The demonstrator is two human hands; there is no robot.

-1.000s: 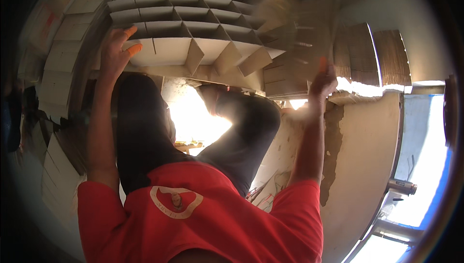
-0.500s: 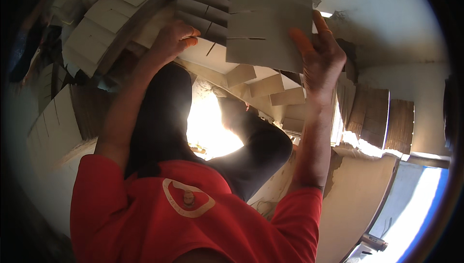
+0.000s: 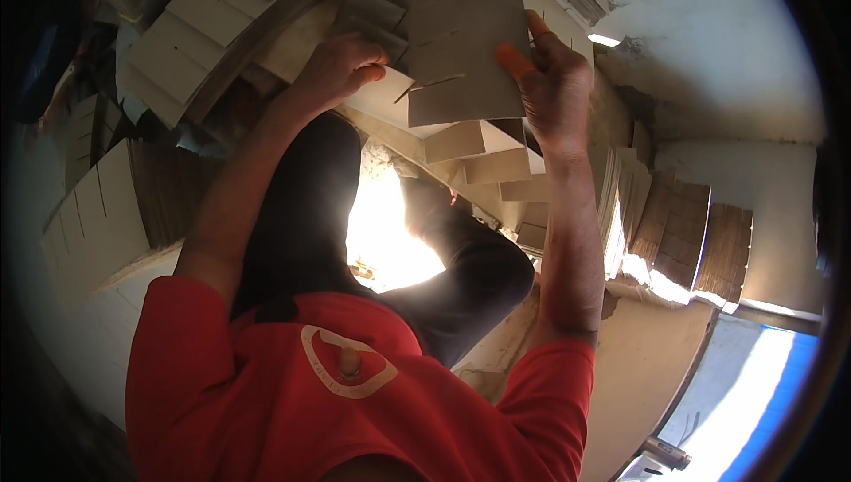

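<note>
My right hand (image 3: 560, 97), with orange coverings on the fingertips, pinches the right edge of a slotted grey cardboard sheet (image 3: 465, 30). Several short slits cross this sheet, and its lower end overlaps a cardboard divider strip (image 3: 390, 97). On the left, my left hand (image 3: 341, 73), also with orange-covered fingertips, is closed at the upper left end of that strip. Interlocked cardboard dividers (image 3: 372, 8) form cells behind the sheet, and more cell flaps (image 3: 496, 166) show below it. Where the sheet meets the strip's slots is partly hidden.
Rows of slotted cardboard (image 3: 213, 17) lie at the upper left. A stack of slotted sheets (image 3: 102, 207) stands at the left, and bundled cardboard (image 3: 678, 229) at the right beside the wall. My bent legs (image 3: 306, 207) are below the dividers. A metal cylinder (image 3: 667, 454) is at lower right.
My right hand and the cardboard sheet have moved left, and the sheet is tilted a little. My left hand has shifted slightly right, still at the strip's end.
</note>
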